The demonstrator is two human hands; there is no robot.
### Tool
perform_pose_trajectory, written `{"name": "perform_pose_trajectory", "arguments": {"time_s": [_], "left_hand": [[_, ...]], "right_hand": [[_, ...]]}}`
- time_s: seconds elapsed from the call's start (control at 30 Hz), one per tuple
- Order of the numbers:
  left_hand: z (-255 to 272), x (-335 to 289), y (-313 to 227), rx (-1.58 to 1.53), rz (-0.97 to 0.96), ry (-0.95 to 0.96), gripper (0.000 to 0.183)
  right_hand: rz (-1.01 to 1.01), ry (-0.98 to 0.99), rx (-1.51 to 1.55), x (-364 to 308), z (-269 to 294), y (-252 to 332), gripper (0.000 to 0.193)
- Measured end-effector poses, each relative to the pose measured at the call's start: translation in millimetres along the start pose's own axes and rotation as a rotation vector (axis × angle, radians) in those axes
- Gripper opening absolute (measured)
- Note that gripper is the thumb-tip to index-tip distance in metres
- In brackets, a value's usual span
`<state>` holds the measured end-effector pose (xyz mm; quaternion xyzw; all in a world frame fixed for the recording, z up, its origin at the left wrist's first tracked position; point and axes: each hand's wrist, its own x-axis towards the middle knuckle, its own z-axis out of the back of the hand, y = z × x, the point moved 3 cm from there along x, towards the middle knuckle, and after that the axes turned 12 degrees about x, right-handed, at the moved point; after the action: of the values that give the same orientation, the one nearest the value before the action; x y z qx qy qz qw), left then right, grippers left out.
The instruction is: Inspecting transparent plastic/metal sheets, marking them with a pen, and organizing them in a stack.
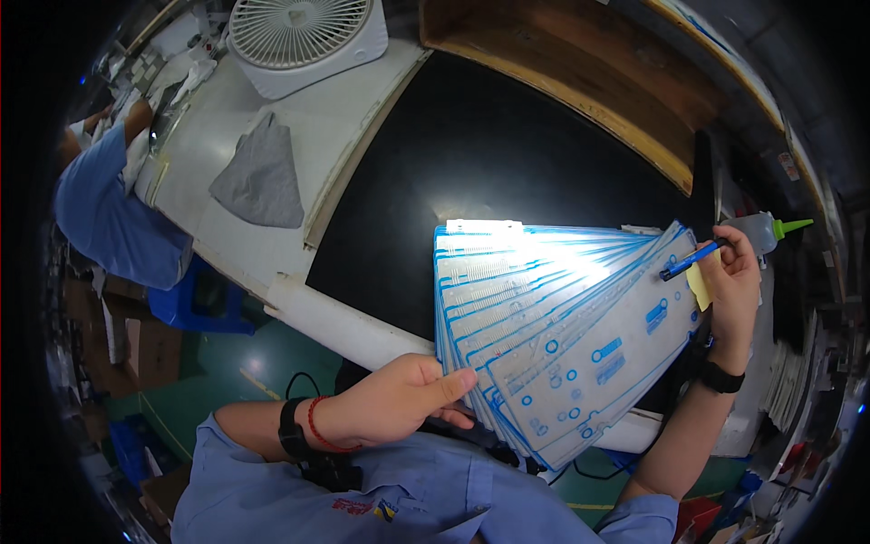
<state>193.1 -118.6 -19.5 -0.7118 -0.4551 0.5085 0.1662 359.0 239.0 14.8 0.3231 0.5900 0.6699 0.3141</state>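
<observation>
A fanned stack of flat, pale printed panels (580,363) with blue outlines, small circles and slots spreads over the black work surface, its upper part in strong glare. My left hand (403,399) pinches the stack's near left edge, the thumb lying on top of the panels. At the far right corner, my right hand (736,281) is closed around a blue pen (693,260) with a dark tip, which points left across the top panel. A small yellow slip of paper (699,288) sits under the right fingers at that corner; whether they grip the panels too is hidden.
A black mat (399,218) covers the bench, with a wooden shelf box (580,72) along its back. On the pale table at left are a white fan (308,45) and a grey cloth (263,177). A green-tipped bottle (761,231) stands right. Another person's sleeve (113,208) shows far left.
</observation>
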Motion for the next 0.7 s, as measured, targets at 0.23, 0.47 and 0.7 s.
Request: {"name": "perform_pose_trajectory", "arguments": {"time_s": [0.23, 0.47, 0.7], "left_hand": [[1.7, 0.1, 0.4, -0.15, 0.004, 0.003, 0.049], [2.4, 0.4, -1.5, 0.052, -0.006, 0.044, 0.053], [1.4, 0.8, 1.4, -0.133, -0.014, 0.038, 0.053]], "right_hand": [[0.022, -0.027, -0.022, 2.6, 1.8, 1.1, 0.031], [0.206, -0.01, 0.005, -7.0, -5.8, 18.3, 0.033], [0.229, 0.138, 0.033, -12.4, -14.1, 22.3, 0.034]]}}
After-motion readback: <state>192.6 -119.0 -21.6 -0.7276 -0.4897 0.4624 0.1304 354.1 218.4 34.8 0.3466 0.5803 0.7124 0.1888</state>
